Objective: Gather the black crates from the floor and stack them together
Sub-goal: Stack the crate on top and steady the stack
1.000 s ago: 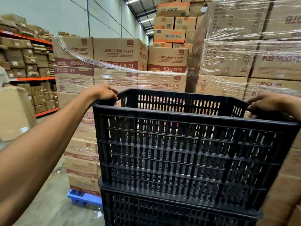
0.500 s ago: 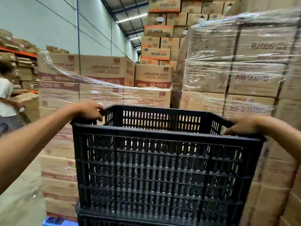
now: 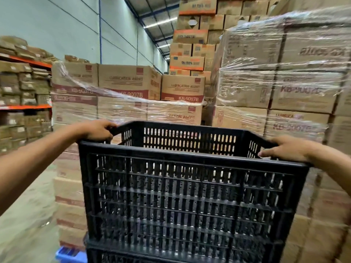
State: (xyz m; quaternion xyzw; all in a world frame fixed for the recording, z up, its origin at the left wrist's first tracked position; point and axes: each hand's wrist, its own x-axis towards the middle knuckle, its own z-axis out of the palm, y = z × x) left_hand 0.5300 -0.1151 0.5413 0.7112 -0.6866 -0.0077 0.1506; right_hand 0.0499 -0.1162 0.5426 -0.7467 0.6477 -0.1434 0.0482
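Observation:
A large black slotted crate [image 3: 182,198] fills the lower middle of the head view, with its open top toward me. It sits on another black crate [image 3: 144,258], of which only the upper edge shows at the bottom. My left hand [image 3: 96,130] grips the top crate's left rim. My right hand [image 3: 284,149] is closed over its right rim. Both forearms reach in from the sides.
Shrink-wrapped pallets of brown cardboard boxes [image 3: 125,95] stand close behind the crates, and a taller wrapped stack [image 3: 281,76] rises on the right. A blue pallet corner [image 3: 70,253] shows at the lower left. Orange shelving with boxes [image 3: 22,92] lines the left wall. Concrete floor [image 3: 28,224] lies at left.
The view has shifted, so the crate sits lower and more central in the frame. Both hands keep their grip on the rim. A person seen at the far left half a second ago is out of view.

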